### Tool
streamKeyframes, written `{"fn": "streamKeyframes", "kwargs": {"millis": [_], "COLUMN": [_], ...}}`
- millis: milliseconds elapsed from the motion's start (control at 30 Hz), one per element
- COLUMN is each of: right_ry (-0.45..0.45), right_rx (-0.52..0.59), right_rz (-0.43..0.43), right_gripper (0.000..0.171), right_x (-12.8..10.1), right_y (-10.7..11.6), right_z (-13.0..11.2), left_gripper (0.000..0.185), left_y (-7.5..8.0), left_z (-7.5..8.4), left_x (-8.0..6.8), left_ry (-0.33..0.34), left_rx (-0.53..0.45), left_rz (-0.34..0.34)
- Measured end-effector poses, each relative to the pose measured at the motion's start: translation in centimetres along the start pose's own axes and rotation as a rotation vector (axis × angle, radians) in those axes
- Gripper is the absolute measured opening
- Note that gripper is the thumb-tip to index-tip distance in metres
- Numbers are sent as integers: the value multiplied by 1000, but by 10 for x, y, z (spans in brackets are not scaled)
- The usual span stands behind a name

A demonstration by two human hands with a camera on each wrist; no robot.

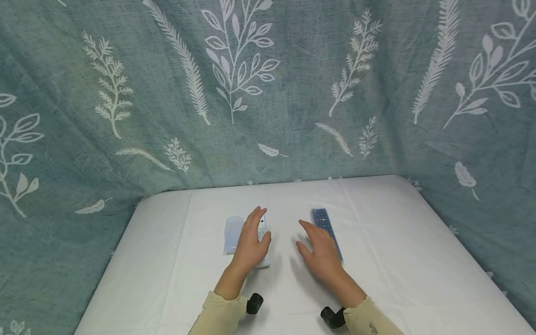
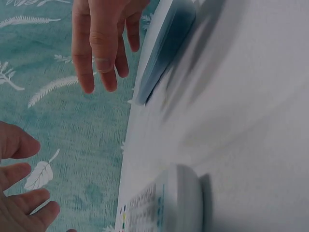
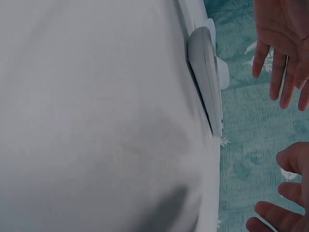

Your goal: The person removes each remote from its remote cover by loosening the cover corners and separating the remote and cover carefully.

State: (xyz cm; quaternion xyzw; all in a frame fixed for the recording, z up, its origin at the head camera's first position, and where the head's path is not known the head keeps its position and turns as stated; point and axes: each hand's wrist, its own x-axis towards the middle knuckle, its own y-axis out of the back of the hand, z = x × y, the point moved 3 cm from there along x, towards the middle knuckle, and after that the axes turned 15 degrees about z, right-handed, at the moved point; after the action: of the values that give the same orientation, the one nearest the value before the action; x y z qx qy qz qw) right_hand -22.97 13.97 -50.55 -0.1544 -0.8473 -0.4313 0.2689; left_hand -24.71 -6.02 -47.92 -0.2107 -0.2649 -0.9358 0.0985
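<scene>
My left hand [image 1: 253,244] hovers over a white remote control [image 1: 264,261], fingers extended forward and thumb apart, hiding much of the remote. Its keypad [image 2: 142,205] shows low in the left wrist view. My right hand [image 1: 323,255] is held above the near part of a dark blue remote control [image 1: 321,218], fingers loosely bent and holding nothing. Shadows under both hands show them raised off the cloth. Left of the white remote lies a flat, pale bluish translucent piece [image 1: 232,236], partly covered by the left hand.
A white cloth covers the table [image 1: 201,288]. Behind and beside it hangs a green curtain [image 1: 293,83] with white leaf prints. Small black devices [image 1: 254,303] are worn at both wrists, by the pale yellow sleeves [image 1: 222,314].
</scene>
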Motion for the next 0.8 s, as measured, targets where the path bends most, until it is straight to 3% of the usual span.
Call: {"fn": "streamKeyframes", "kwargs": {"millis": [133,367,533,800], "right_ry": [-21,-135,-223,-350], "right_rx": [-13,-47,-116,-147], "right_rz": [10,25,-34,-111], "right_gripper": [52,49,49,52], "right_x": [1,7,10,6], "right_y": [8,21,23,19], "right_z": [7,21,37,56], "left_gripper": [56,55,56,56], "left_y": [-10,-34,-54,-89], "left_z": [2,9,13,19], "left_x": [-3,-3,-6,-13], "left_ry": [-2,36,52,151], "left_rx": [-13,-19,-6,-54], "left_rz": [-19,-80,-114,-154]}}
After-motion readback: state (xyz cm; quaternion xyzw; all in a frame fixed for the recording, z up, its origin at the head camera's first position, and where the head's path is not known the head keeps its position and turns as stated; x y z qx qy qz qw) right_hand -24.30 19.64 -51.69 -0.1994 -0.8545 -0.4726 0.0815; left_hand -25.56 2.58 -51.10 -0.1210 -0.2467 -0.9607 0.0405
